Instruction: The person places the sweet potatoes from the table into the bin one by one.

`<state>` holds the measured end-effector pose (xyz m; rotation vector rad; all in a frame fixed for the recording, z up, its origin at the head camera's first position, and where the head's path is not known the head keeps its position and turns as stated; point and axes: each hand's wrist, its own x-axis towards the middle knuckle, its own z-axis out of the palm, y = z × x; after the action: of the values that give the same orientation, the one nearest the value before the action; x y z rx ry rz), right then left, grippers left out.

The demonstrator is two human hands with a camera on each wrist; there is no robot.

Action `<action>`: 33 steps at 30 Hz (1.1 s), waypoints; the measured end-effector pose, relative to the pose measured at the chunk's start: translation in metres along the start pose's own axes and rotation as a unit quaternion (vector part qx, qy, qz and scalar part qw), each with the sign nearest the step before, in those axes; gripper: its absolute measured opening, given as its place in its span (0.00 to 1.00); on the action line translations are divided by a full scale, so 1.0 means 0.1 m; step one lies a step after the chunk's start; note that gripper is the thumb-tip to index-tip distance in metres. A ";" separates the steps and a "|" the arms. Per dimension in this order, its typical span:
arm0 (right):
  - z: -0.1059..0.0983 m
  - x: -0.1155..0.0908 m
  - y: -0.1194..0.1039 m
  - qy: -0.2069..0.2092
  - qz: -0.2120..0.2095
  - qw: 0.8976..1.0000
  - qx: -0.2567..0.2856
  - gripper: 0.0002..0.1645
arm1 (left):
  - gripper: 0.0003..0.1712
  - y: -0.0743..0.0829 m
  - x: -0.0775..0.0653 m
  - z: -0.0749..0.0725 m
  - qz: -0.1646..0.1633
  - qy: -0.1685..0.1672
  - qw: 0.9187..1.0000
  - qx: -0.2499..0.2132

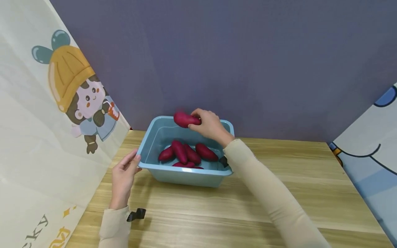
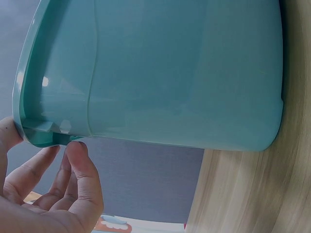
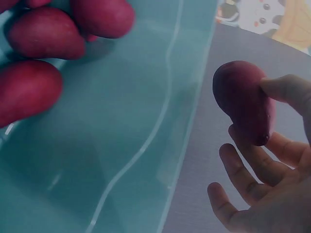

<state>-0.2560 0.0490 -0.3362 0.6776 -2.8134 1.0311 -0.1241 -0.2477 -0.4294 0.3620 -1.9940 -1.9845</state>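
A light blue plastic basin [image 1: 189, 178] stands on the table, holding several purple-red sweet potatoes [image 1: 206, 152]. My left hand [image 1: 124, 175] pinches the basin's rim at its near left corner; in the left wrist view, thumb and fingers meet at the rim [image 2: 17, 92]. Over the far side of the basin, my right hand [image 1: 208, 124] grips one sweet potato [image 1: 183, 119] by its narrower end. The right wrist view shows this sweet potato [image 3: 243, 97] between thumb and fingers, above the others. Some sweet potatoes near the front wall are partly hidden by it.
The wooden table [image 1: 279, 206] extends in front and to the right. A plain purple-grey backdrop [image 1: 248, 69] rises behind the basin. Printed sheets with cartoon figures [image 1: 71, 79] flank both sides. Black wrist straps or mounts [image 1: 136, 214] show at the sleeves.
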 end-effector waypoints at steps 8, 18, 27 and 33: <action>0.11 -0.03 0.09 -0.026 0.023 0.999 -0.019 0.26 | 0.30 0.00 -0.01 0.02 -0.005 0.002 1.000 0.002; 0.05 -0.05 0.10 -0.016 0.021 1.000 -0.004 0.25 | 0.30 0.00 -0.01 0.03 -0.006 0.002 1.000 0.006; -0.11 -0.10 -0.02 -0.004 0.002 1.000 0.010 0.24 | 0.29 -0.01 -0.01 0.03 -0.005 0.006 1.000 0.011; -0.26 -0.20 -0.10 -0.004 0.007 1.000 0.010 0.23 | 0.28 0.02 -0.01 0.03 0.010 0.004 0.999 0.051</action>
<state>-0.2357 0.0663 -0.3143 0.6668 -2.8224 1.0623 -0.1241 -0.2447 -0.4279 0.3713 -2.0913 -1.8700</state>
